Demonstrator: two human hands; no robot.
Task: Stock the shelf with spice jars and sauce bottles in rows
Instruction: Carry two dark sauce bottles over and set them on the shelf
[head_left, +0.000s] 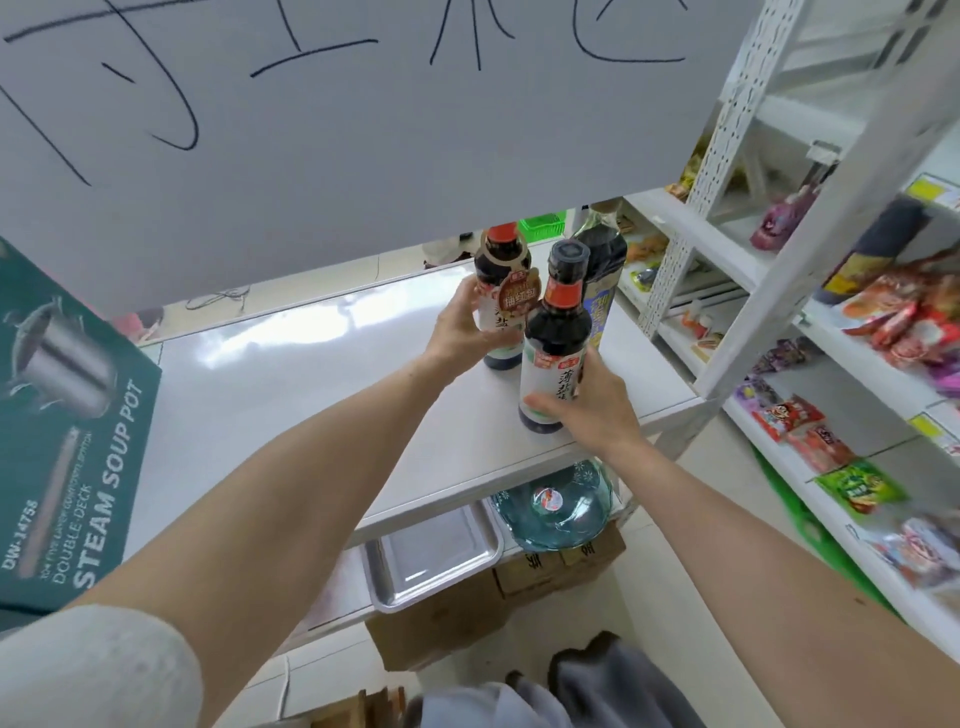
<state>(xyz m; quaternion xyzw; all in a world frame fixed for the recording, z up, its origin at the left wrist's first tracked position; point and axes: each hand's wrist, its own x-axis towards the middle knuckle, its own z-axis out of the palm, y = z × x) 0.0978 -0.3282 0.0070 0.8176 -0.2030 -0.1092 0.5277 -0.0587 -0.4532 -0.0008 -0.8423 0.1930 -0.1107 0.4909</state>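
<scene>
Sauce bottles are standing upright near the right end of the white shelf (291, 384), and I am gripping one in each hand. My right hand (597, 400) is wrapping round the lower label of the nearer bottle (556, 338), which is sitting close to the shelf's front edge. My left hand (462, 327) is curling round the body of the farther bottle (501, 291), set deeper toward the back edge and a little to the left. Behind them, by the right end, a taller dark bottle (605, 270) is standing; whether it is touching the nearer one I cannot tell, since they overlap. All three long axes are running vertical. To line up a row, I am judging that the right-hand bottle needs sliding back, away from me, level with its neighbour.
</scene>
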